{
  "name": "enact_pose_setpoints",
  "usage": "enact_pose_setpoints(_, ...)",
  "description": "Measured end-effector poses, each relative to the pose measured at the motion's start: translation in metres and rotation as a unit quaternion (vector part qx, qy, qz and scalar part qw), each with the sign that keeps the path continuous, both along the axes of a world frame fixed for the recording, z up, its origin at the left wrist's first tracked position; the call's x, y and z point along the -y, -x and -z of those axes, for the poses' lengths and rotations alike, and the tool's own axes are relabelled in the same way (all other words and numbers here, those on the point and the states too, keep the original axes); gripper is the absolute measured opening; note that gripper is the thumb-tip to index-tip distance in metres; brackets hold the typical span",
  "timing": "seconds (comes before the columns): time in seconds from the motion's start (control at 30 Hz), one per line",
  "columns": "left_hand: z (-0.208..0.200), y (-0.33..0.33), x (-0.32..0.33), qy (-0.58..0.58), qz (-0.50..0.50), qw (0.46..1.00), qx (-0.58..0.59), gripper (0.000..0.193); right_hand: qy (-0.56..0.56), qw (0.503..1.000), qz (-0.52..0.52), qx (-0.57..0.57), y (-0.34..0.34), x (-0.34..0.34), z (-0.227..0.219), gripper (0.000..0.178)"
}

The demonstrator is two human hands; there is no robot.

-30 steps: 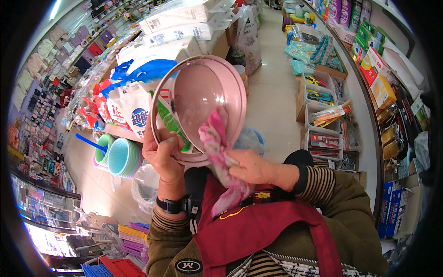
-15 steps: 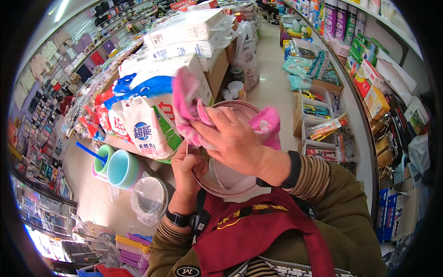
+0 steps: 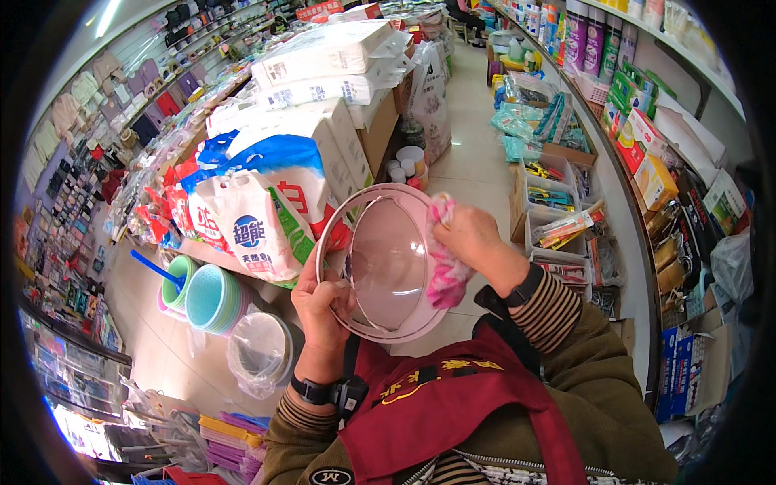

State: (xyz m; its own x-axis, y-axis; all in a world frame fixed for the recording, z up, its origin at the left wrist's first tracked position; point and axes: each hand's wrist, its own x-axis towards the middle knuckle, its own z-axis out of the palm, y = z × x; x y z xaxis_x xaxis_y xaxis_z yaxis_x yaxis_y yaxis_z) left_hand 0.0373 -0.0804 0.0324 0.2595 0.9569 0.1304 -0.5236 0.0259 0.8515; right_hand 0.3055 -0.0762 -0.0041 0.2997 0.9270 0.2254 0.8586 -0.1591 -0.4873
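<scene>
A pale pink bucket (image 3: pixel 386 267) is held up in front of my apron, its round mouth facing me. A thin curved handle lies across the opening. My left hand (image 3: pixel 325 304) grips the rim at the lower left, thumb bent over the edge. On the opposite side, my right hand (image 3: pixel 478 246) is closed round a pink and white cloth (image 3: pixel 449 271), which presses against the outer side and rim. The cloth hangs down from my fingers, bunched up.
White detergent bags (image 3: pixel 257 230) and stacked white packages (image 3: pixel 327 56) stand left. Below them are nested green tubs (image 3: pixel 212 297) and a plastic-wrapped bucket (image 3: pixel 260 352). Bins of small tools (image 3: pixel 551 198) and a goods shelf (image 3: pixel 647 162) line the right side of the tiled aisle.
My right hand has moved right with the cloth, from above the bucket's left rim to its right side. The bucket's inside now shows. My left hand keeps its hold.
</scene>
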Motion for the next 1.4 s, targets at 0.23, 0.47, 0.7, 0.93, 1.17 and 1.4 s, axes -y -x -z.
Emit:
enact_pose_setpoints(0.23, 0.015, 0.024, -0.021, 0.017, -0.081, 0.996, -0.034, 0.061, 0.332, 0.926, -0.179, -0.023, -0.019, 0.032, 0.032, 0.047)
enact_pose_setpoints(0.47, 0.020, 0.022, -0.019, 0.032, -0.044, 0.996, -0.069, 0.060, -0.131, 0.986, -0.094, 0.045, -0.005, 0.038, -0.045, 0.046)
enact_pose_setpoints(0.7, 0.008, -0.010, 0.005, 0.031, 0.035, 0.997, -0.069, 0.067, -0.320, 0.910, -0.206, 0.163, 0.062, -0.003, -0.067, 0.047)
enact_pose_setpoints(0.93, -0.006, 0.003, 0.013, -0.012, -0.007, 1.000, -0.013, 0.072, -0.066, 0.997, -0.030, 0.040, 0.013, -0.028, -0.037, 0.045)
enact_pose_setpoints(1.17, -0.011, 0.000, 0.011, -0.133, -0.055, 0.984, -0.104, 0.077, 0.095, 0.813, -0.003, -0.574, 0.022, 0.009, 0.064, 0.042)
enact_pose_setpoints(1.4, 0.005, -0.010, 0.017, -0.214, -0.117, 0.960, -0.140, 0.078, 0.101, 0.541, -0.039, -0.834, 0.034, 0.007, 0.090, 0.032)
